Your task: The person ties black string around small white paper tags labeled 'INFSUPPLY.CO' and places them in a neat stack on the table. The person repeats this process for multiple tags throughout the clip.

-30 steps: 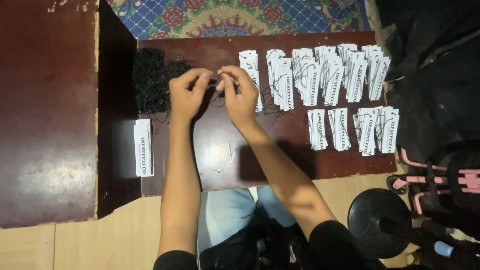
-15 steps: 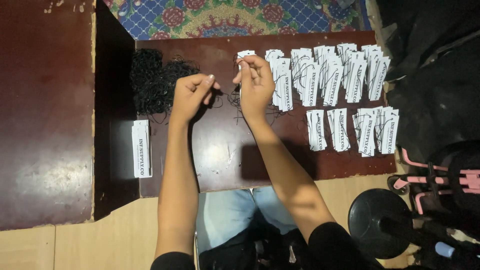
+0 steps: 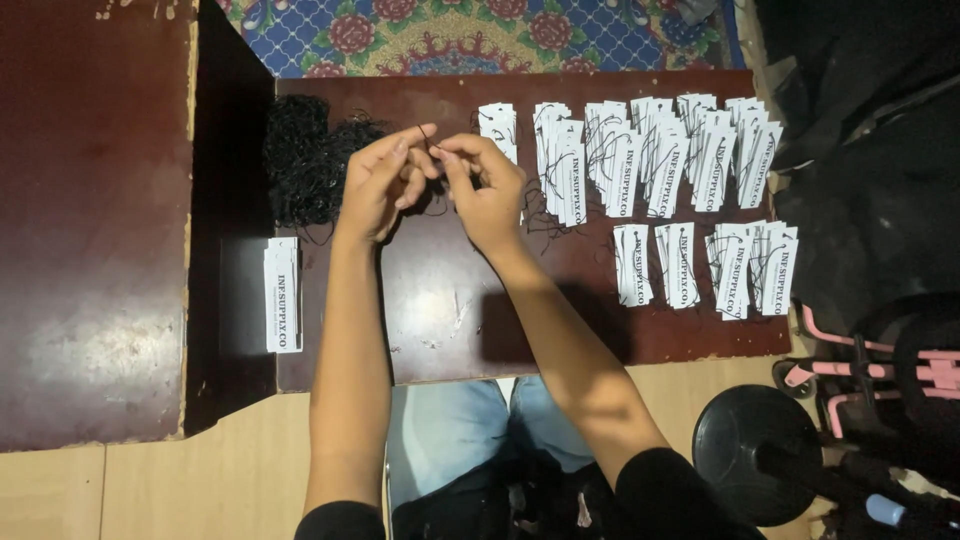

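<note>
My left hand [image 3: 382,180] and my right hand [image 3: 485,188] meet above the dark wooden table [image 3: 450,320], fingertips pinched together on a thin black string [image 3: 428,143]. A white paper tag [image 3: 498,125] lies just behind my right hand, partly hidden by it. A tangled heap of black strings [image 3: 305,160] lies to the left of my left hand. A stack of plain white tags [image 3: 282,293] rests near the table's left edge. Whether a tag is between my fingers is hidden.
Several rows of white tags with black strings [image 3: 660,155] cover the table's right half, with a second row [image 3: 705,265] nearer me. A taller dark red surface [image 3: 90,220] stands on the left. A black round stand [image 3: 755,455] and pink-framed object [image 3: 880,370] are at the right.
My right hand came back from the tag rows toward the left. Both hands now meet at the fingertips, as they did a second ago, on a black string.
</note>
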